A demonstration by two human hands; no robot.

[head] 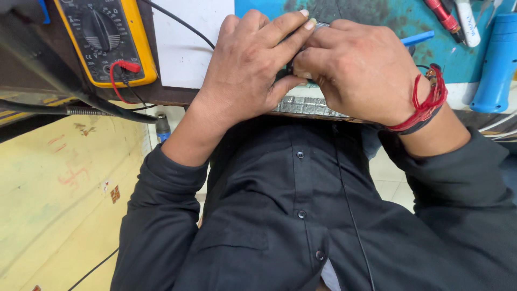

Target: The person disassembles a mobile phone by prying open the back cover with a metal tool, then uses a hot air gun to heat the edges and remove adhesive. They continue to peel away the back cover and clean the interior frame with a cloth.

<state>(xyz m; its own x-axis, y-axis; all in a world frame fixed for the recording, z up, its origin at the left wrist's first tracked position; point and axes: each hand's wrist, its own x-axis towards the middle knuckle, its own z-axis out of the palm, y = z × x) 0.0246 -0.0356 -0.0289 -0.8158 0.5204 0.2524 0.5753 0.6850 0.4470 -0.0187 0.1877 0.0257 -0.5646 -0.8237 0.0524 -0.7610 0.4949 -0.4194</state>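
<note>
At bench edge, left hand and right hand both pinch a small dark flat part, mostly hidden; likely light, rigid, fragile, so hold edges.

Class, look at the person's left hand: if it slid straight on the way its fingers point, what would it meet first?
The left hand points toward the right hand; its fingertips already touch it, over a small dark object pinched between them.

Yellow multimeter crowding left, blue tool right, white sheet open.
</note>
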